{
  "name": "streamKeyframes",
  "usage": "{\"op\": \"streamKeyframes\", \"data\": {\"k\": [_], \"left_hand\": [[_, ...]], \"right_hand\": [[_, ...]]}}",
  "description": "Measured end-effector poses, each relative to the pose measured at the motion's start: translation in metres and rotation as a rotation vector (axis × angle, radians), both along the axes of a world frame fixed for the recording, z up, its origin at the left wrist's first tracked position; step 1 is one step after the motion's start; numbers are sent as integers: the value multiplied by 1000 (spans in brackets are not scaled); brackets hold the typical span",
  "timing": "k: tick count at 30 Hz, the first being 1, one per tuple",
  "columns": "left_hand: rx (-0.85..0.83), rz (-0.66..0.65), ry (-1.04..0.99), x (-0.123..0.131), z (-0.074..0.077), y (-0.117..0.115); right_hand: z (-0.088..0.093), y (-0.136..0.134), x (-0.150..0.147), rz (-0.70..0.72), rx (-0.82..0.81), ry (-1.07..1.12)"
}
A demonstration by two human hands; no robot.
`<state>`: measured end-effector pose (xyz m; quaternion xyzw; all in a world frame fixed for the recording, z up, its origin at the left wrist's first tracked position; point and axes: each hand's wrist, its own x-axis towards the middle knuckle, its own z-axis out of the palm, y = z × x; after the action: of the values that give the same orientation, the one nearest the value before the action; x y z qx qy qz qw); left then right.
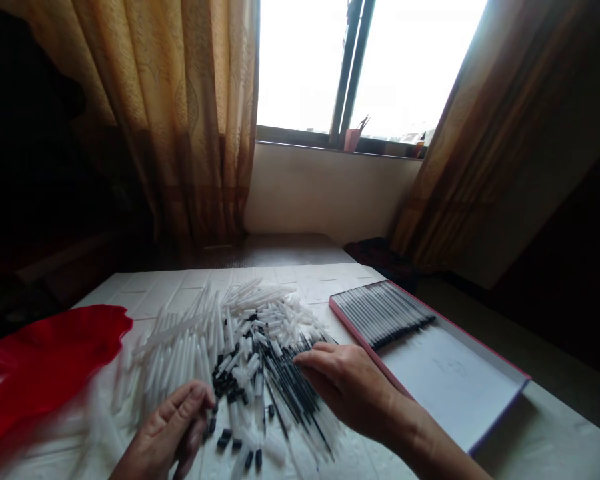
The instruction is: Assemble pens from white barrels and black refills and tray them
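My left hand (173, 423) is at the near edge of the pile, thumb pressed against the curled fingers. Whatever it may hold is hidden, though small black plugs (225, 440) lie right beside its fingertips. Over the dark, thin pen refills (293, 373) hovers my right hand (353, 383), its fingers pinched together; I cannot make out what is in them. Left of the refills is a heap of whitish translucent pen barrels (175, 360). Short clear caps (280, 320) are scattered between the barrels and refills.
A shallow red-edged box (445, 380) at the right holds a row of clear pens with black ends (383, 313). On the left stands a red wavy-rimmed dish (50, 360). Behind the white table are curtains (180, 120) and a window sill with a pink cup (351, 140).
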<state>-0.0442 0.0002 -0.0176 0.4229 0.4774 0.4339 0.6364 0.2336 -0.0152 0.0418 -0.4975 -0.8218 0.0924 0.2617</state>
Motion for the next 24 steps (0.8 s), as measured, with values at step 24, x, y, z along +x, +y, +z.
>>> {"op": "streamKeyframes", "data": {"k": [24], "left_hand": [[268,183,89,-5,10,5]], "right_hand": [[-73,12,-37,92,158,-150]]}}
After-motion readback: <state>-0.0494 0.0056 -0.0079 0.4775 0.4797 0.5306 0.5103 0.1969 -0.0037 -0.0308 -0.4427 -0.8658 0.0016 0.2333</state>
